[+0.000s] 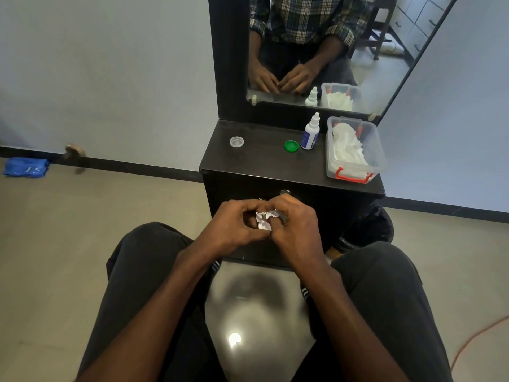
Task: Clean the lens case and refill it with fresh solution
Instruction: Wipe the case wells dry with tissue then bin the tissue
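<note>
My left hand (pixel 234 226) and my right hand (pixel 296 227) meet in front of the black cabinet, above my lap. Between their curled fingers is a crumpled white tissue (pixel 264 220). The lens case body is hidden inside my hands, so I cannot tell which hand holds it. On the cabinet top (pixel 261 161) lie a clear cap (pixel 237 141) at the left and a green cap (pixel 291 146) near the middle. A white solution bottle (pixel 311 133) with a blue label stands upright beside the green cap.
A clear plastic box (pixel 355 150) with red latches holds white tissues at the cabinet's right end. A mirror (pixel 316 51) rises behind it. A drawer knob (pixel 285 192) sits just beyond my hands. A blue cloth (pixel 26 166) lies on the floor at left, an orange cable (pixel 476 337) at right.
</note>
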